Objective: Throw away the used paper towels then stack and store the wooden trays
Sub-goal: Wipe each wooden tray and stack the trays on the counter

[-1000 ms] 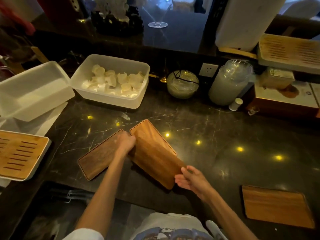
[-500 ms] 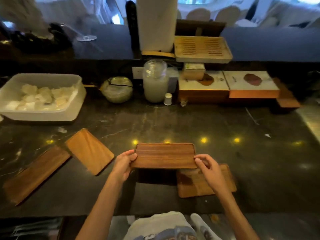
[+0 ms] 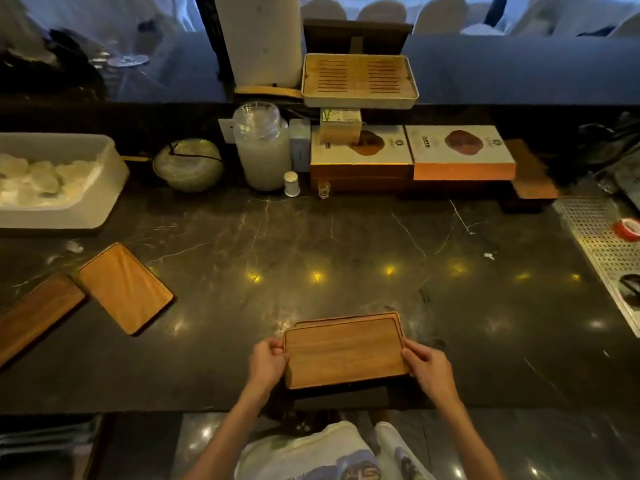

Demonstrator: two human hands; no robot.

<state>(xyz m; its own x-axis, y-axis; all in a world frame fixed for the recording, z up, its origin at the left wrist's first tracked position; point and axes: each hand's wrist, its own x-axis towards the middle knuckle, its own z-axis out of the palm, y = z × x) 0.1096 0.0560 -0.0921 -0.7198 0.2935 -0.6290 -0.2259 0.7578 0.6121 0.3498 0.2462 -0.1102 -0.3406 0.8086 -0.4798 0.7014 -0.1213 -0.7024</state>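
A wooden tray [image 3: 346, 353] lies on top of a second tray [image 3: 346, 317] near the counter's front edge; only the far rim of the lower one shows. My left hand [image 3: 266, 363] grips the top tray's left end and my right hand [image 3: 427, 370] grips its right end. Two more wooden trays lie at the left: a lighter one [image 3: 126, 287] set at an angle, and a darker one [image 3: 36, 315] partly cut off by the frame edge. No loose paper towel is visible on the counter.
A white tub [image 3: 104, 188] of rolled white towels sits at far left. Along the back stand a glass bowl [image 3: 188, 164], a big jar [image 3: 261, 147], boxes [image 3: 460, 152] and a slatted tea tray [image 3: 358, 79]. A perforated metal drain grid [image 3: 602, 251] is at the right.
I carried the tray from the left group to the right and lowered it onto the tray near the front edge. The camera view swung to the right.
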